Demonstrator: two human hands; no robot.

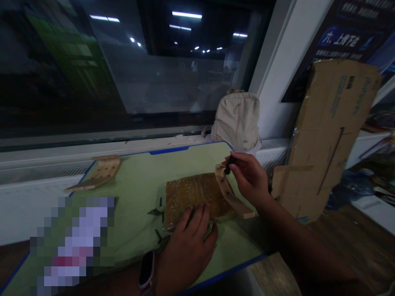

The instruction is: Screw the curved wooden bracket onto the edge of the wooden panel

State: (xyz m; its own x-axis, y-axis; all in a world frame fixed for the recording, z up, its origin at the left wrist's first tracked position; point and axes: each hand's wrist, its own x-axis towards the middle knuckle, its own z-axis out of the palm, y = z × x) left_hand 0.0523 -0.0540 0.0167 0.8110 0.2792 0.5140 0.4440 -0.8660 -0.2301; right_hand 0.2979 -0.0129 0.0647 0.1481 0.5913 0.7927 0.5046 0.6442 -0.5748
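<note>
left hand (185, 242) flat, palm down | right hand (249, 176) raised, fingertips pinched

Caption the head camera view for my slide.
Left hand rests on a wooden board on the green table; right hand holds a small dark part at a curved wooden strip.

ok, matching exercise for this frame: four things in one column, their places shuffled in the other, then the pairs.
Things:
1. perforated board
2. small dark part
3. beige backpack
4. cardboard box

Places:
A. standing right of the table
B. pinched in the right hand
C. under the fingers of the left hand
D. beyond the table's far right corner

Pairs: 1-C, 2-B, 3-D, 4-A
</note>
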